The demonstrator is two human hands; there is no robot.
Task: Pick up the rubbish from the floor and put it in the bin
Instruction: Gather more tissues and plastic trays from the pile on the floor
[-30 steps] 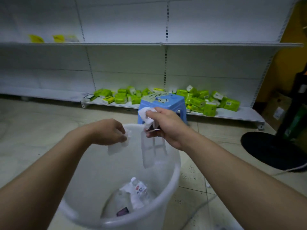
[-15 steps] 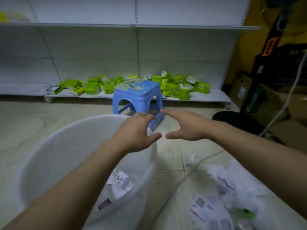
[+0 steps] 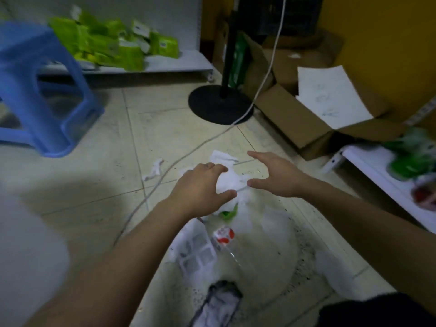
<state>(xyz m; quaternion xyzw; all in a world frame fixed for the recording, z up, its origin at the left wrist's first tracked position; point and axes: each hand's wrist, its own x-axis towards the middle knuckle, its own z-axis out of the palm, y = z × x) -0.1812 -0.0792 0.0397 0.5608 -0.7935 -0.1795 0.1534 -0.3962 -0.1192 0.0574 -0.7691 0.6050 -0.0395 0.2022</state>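
Observation:
A heap of rubbish lies on the tiled floor in front of me: crumpled white tissues (image 3: 232, 179), a clear plastic tray (image 3: 197, 250), a bottle with a red and white label (image 3: 224, 234) and a green scrap (image 3: 227, 212). My left hand (image 3: 203, 190) and my right hand (image 3: 274, 177) hover over the tissues, fingers spread, holding nothing. The white bin (image 3: 26, 256) shows as a blurred wall at the lower left edge. One small tissue (image 3: 154, 169) lies apart, to the left of the heap.
A blue plastic stool (image 3: 35, 90) stands at the left. A black fan base (image 3: 219, 105) with a white cable (image 3: 188, 153) across the floor sits behind the heap. Open cardboard boxes (image 3: 306, 119) and a low white shelf (image 3: 377, 171) are at the right. Green packets (image 3: 113, 46) fill the back shelf.
Both hands let go of the tissue and plastic tray over the bin, then swung right and down to the heap on the floor. The bin has slid to the left edge of view.

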